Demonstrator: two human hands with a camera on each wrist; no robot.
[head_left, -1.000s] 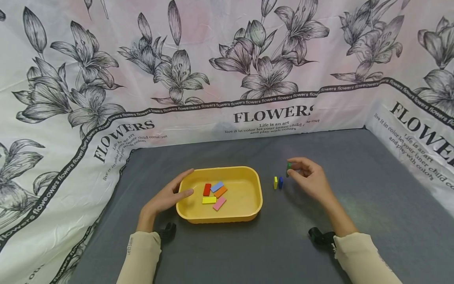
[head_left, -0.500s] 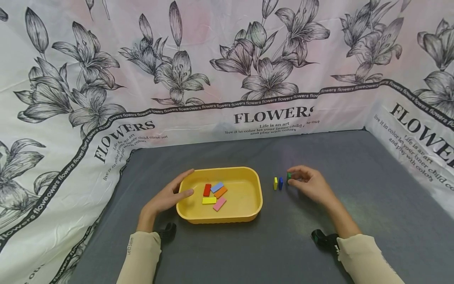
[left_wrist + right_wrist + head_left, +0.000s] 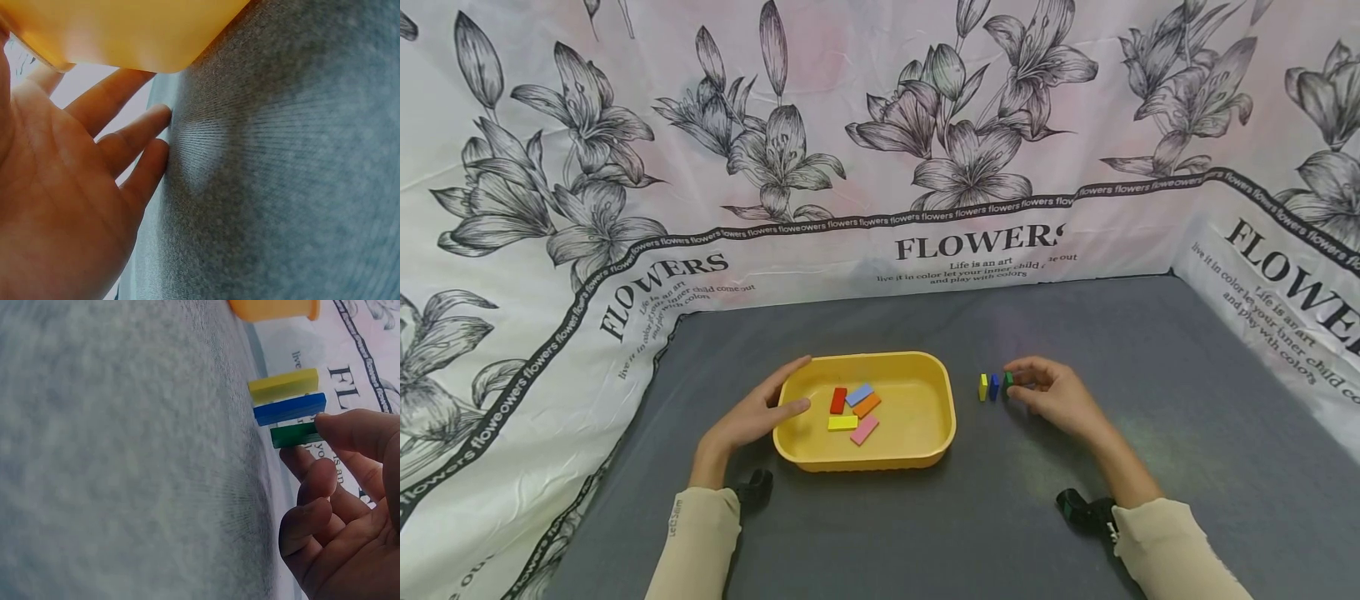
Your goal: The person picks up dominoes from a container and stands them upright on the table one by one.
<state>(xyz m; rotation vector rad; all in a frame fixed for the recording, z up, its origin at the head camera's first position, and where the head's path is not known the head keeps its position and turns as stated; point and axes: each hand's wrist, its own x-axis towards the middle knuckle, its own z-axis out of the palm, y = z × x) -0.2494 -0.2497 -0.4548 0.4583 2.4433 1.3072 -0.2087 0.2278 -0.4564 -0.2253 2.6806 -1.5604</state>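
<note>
Three blocks now stand on edge in a row right of the yellow tray [image 3: 940, 417]: my right hand [image 3: 1056, 398] pinches the green block [image 3: 1008, 379] beside the blue block [image 3: 993, 386] and yellow block [image 3: 982, 386], while my left hand [image 3: 752, 417] rests, fingers relaxed, on the tray's left rim with five blocks [image 3: 853, 410] inside, unplaced.

The counter [image 3: 1150, 350] is covered with a dark grey, finely ribbed cloth, seen close in both wrist views as a coarse weave. It is enclosed at the back and on both sides by a white sheet [image 3: 865, 100] with a faint pink tint, which is creased in places. Large black-and-grey lilies are printed on the sheet, and a dark band of small repeated lettering is run across it. The word "FLOWERS" is printed in bold black capitals in three places, with smaller lines of text beneath. The scene is evenly and softly lit.
</note>
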